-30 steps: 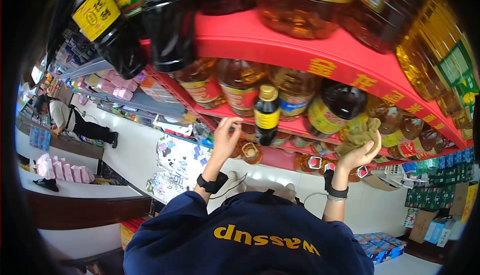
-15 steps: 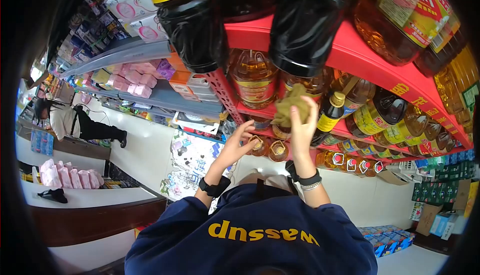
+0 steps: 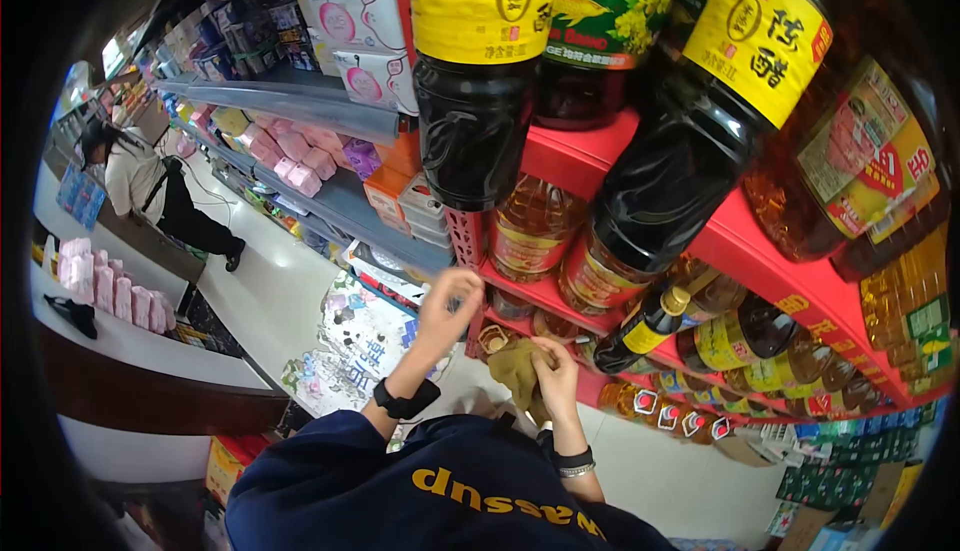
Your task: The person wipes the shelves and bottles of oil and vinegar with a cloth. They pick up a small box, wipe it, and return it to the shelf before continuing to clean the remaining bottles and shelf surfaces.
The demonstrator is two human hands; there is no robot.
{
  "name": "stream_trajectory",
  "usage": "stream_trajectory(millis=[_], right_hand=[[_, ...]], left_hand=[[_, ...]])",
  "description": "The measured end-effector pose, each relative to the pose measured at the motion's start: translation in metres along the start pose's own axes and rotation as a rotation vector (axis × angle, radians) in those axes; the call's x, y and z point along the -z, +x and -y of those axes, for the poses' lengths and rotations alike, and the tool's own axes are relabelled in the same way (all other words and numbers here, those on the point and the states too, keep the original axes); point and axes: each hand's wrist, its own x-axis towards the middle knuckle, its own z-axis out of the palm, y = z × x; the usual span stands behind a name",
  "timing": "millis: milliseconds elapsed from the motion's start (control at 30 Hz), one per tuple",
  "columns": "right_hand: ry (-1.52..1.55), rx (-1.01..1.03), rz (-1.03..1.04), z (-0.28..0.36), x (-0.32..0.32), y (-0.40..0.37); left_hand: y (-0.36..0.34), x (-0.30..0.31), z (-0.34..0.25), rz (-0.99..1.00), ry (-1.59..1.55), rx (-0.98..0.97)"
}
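An olive-green cloth (image 3: 515,373) hangs bunched from my right hand (image 3: 556,379), whose fingers are closed on its upper edge. It is held in front of the lower red shelf. My left hand (image 3: 448,313) is raised to the left, by the shelf post. Its fingers curl loosely, with a gap between them and the thumb, and nothing shows inside. Nearest my right hand, a small dark bottle with a yellow label (image 3: 645,333) stands on the shelf. Above my hands are large dark vinegar bottles (image 3: 475,136) with yellow labels and a bottle of amber oil (image 3: 535,231).
Red shelves (image 3: 730,251) with rows of oil bottles run to the right. On the left, a grey shelf (image 3: 350,121) carries pink packs and boxes. A worn printed mat (image 3: 345,351) lies on the floor. Further left, a person (image 3: 160,186) stands by a counter.
My right hand has come down and toward my body with the cloth. My left hand has risen slightly and its fingers have curled. The view has shifted, showing more of the upper bottles.
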Motion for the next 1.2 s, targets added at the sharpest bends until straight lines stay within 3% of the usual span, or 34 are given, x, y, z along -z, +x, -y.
stream_trajectory(millis=[67, 133, 167, 200, 233, 267, 300, 400, 533, 600, 667, 733, 767, 833, 967, 1033, 1067, 1133, 1200], right_hand=[[-0.178, 0.023, -0.043, 0.026, 0.011, -0.002], [-0.176, 0.197, -0.095, 0.057, 0.014, 0.0], [-0.128, 0.116, -0.103, 0.081, 0.015, -0.005], [-0.108, 0.261, -0.112, 0.091, 0.017, -0.003], [-0.119, 0.249, -0.137, 0.115, 0.014, -0.008], [-0.158, 0.398, -0.159, 0.132, 0.009, -0.007], [-0.188, 0.417, -0.199, 0.155, 0.002, -0.012], [-0.147, 0.794, -0.23, 0.192, -0.024, -0.013], [-0.092, 1.304, -0.37, 0.244, -0.075, 0.007], [-0.213, 1.465, -0.428, 0.275, -0.105, 0.024], [-0.377, 1.494, -0.457, 0.294, -0.129, 0.045], [-0.812, 1.454, -0.578, 0.297, -0.146, 0.058], [-0.819, 1.449, -0.59, 0.291, -0.153, 0.058], [-0.652, 1.395, -0.561, 0.275, -0.166, 0.064], [-0.624, 1.339, -0.719, 0.239, -0.191, 0.062], [-0.32, 1.216, -0.724, 0.217, -0.198, 0.06], [-0.359, 1.209, -0.771, 0.203, -0.198, 0.059], [-0.153, 0.999, -0.774, 0.179, -0.197, 0.061], [-0.187, 0.981, -0.764, 0.19, -0.193, 0.06]], left_hand=[[0.025, 0.013, -0.042, -0.227, -0.017, -0.113], [0.053, 0.025, -0.065, -0.319, -0.129, -0.283], [0.066, 0.03, -0.077, -0.293, -0.118, -0.353], [0.078, 0.032, -0.087, -0.263, -0.107, -0.426], [0.088, 0.032, -0.094, -0.256, -0.124, -0.429], [0.098, 0.031, -0.098, -0.244, -0.14, -0.434], [0.107, 0.028, -0.097, -0.198, -0.2, -0.421], [0.116, 0.014, -0.101, -0.042, -0.463, -0.357], [0.117, 0.011, -0.092, -0.009, -0.377, -0.33], [0.114, 0.02, -0.111, 0.009, -0.115, -0.393], [0.115, 0.03, -0.117, 0.146, 0.006, -0.45], [0.119, 0.034, -0.113, 0.219, -0.054, -0.515], [0.12, 0.04, -0.114, 0.21, -0.092, -0.462], [0.126, 0.05, -0.109, 0.226, -0.089, -0.492], [0.133, 0.061, -0.105, 0.298, -0.196, -0.518], [0.134, 0.067, -0.108, 0.318, -0.213, -0.531], [0.137, 0.069, -0.107, 0.345, -0.202, -0.516], [0.142, 0.072, -0.108, 0.351, -0.18, -0.527], [0.145, 0.077, -0.111, 0.357, -0.146, -0.553]])
